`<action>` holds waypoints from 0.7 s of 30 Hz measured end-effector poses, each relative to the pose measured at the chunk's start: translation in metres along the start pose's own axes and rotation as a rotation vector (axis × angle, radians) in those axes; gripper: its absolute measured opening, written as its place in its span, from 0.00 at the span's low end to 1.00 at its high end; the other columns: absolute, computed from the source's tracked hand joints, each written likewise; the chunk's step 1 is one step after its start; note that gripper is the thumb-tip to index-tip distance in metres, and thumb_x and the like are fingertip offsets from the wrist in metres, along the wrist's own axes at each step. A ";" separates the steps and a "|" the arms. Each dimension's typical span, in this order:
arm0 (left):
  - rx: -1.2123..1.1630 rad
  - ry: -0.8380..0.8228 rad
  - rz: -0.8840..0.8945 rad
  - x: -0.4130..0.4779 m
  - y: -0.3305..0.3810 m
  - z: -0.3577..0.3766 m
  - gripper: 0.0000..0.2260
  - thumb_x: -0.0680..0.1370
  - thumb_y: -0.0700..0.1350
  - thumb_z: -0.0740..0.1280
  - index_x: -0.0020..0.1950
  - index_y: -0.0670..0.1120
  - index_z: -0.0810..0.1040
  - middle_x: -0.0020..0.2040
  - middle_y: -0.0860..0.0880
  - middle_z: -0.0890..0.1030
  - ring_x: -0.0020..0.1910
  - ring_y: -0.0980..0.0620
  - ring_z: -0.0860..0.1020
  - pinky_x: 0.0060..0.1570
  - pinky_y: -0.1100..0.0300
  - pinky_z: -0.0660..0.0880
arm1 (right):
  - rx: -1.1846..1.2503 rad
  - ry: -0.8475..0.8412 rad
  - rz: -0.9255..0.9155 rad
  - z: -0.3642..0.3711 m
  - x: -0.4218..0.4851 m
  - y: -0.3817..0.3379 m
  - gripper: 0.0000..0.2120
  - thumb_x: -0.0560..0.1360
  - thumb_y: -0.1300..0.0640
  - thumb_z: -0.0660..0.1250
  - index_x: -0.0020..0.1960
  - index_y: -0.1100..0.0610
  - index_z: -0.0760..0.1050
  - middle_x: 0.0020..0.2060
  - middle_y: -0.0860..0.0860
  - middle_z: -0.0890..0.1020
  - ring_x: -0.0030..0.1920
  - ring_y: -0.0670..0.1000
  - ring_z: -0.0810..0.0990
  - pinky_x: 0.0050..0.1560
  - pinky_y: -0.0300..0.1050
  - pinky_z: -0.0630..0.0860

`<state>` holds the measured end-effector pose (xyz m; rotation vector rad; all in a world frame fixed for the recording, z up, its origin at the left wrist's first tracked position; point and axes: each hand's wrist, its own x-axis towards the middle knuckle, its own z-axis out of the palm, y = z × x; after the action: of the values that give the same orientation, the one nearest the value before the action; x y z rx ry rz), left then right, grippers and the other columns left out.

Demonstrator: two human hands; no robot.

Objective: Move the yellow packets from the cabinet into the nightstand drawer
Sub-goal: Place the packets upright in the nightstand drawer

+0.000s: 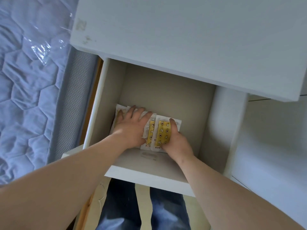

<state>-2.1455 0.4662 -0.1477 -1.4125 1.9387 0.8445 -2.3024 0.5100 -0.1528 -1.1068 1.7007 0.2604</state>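
Yellow packets [162, 131] already lay inside the nightstand drawer [232, 130], toward its front left. Your left hand [131, 128] pressed flat on them; your right hand [174, 141] gripped the rightmost one. Letting go seemed all that remained here.

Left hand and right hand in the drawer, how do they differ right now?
The left hand lies flat, straight fingers spread, pressing on the left packets; the right hand curls its thumb over the rightmost yellow packet in a pinching grip. The left hand hides most of its packets; the right hand leaves its packet's face showing. Both are inside the open nightstand drawer, touching packets.
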 end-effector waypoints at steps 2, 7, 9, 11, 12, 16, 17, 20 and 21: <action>-0.090 0.073 -0.006 -0.012 0.001 -0.008 0.37 0.73 0.55 0.67 0.76 0.54 0.49 0.76 0.50 0.50 0.76 0.45 0.47 0.71 0.43 0.52 | 0.045 0.019 -0.005 -0.004 -0.012 -0.010 0.40 0.74 0.56 0.66 0.76 0.45 0.46 0.58 0.53 0.77 0.55 0.55 0.78 0.52 0.49 0.77; -0.312 0.245 -0.122 -0.058 0.008 -0.043 0.27 0.77 0.48 0.64 0.74 0.52 0.59 0.74 0.49 0.60 0.72 0.45 0.59 0.67 0.48 0.64 | 0.118 0.087 -0.073 -0.021 -0.055 -0.048 0.34 0.74 0.56 0.68 0.74 0.50 0.54 0.59 0.51 0.78 0.58 0.53 0.78 0.56 0.49 0.76; -0.418 0.292 -0.194 -0.081 0.010 -0.058 0.24 0.78 0.46 0.63 0.73 0.53 0.61 0.73 0.49 0.62 0.71 0.47 0.61 0.65 0.52 0.68 | 0.126 0.088 -0.113 -0.030 -0.076 -0.065 0.31 0.75 0.55 0.67 0.73 0.52 0.56 0.61 0.52 0.77 0.61 0.54 0.76 0.58 0.50 0.74; -0.550 0.363 -0.261 -0.106 0.010 -0.073 0.22 0.78 0.44 0.62 0.72 0.54 0.63 0.71 0.50 0.64 0.69 0.48 0.65 0.59 0.56 0.71 | 0.141 0.065 -0.149 -0.039 -0.097 -0.081 0.29 0.76 0.54 0.66 0.73 0.52 0.57 0.63 0.52 0.76 0.62 0.54 0.76 0.61 0.51 0.73; -0.612 0.400 -0.286 -0.116 0.010 -0.079 0.21 0.78 0.44 0.61 0.71 0.53 0.65 0.70 0.50 0.66 0.67 0.49 0.67 0.56 0.58 0.71 | 0.138 0.059 -0.168 -0.042 -0.107 -0.088 0.28 0.77 0.54 0.65 0.72 0.52 0.57 0.63 0.52 0.76 0.62 0.54 0.75 0.62 0.52 0.73; -0.824 0.582 -0.414 -0.179 0.010 -0.096 0.19 0.79 0.45 0.60 0.69 0.52 0.68 0.69 0.49 0.67 0.63 0.49 0.70 0.53 0.58 0.70 | 0.057 0.042 -0.301 -0.053 -0.160 -0.121 0.22 0.78 0.52 0.63 0.69 0.51 0.62 0.61 0.51 0.76 0.61 0.54 0.75 0.60 0.50 0.72; -0.859 0.618 -0.441 -0.193 0.010 -0.098 0.18 0.79 0.45 0.61 0.69 0.51 0.68 0.68 0.49 0.68 0.62 0.49 0.71 0.54 0.58 0.71 | 0.059 0.030 -0.324 -0.053 -0.171 -0.127 0.20 0.78 0.53 0.63 0.68 0.52 0.63 0.60 0.51 0.76 0.60 0.54 0.75 0.59 0.49 0.71; -0.991 0.712 -0.571 -0.244 0.001 -0.093 0.18 0.78 0.44 0.61 0.68 0.50 0.70 0.66 0.47 0.70 0.62 0.48 0.71 0.56 0.58 0.70 | 0.023 -0.014 -0.403 -0.045 -0.210 -0.152 0.20 0.77 0.53 0.63 0.67 0.53 0.65 0.59 0.52 0.76 0.58 0.54 0.76 0.61 0.52 0.73; -1.030 0.744 -0.613 -0.262 -0.004 -0.090 0.18 0.78 0.43 0.61 0.68 0.50 0.70 0.66 0.47 0.71 0.62 0.48 0.71 0.58 0.57 0.70 | 0.004 -0.031 -0.440 -0.040 -0.222 -0.161 0.20 0.76 0.54 0.63 0.67 0.53 0.65 0.59 0.53 0.76 0.59 0.55 0.76 0.60 0.52 0.73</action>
<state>-2.0814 0.5490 0.1086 -3.0690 1.2735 1.1524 -2.1977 0.5165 0.1031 -1.4307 1.3857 -0.0053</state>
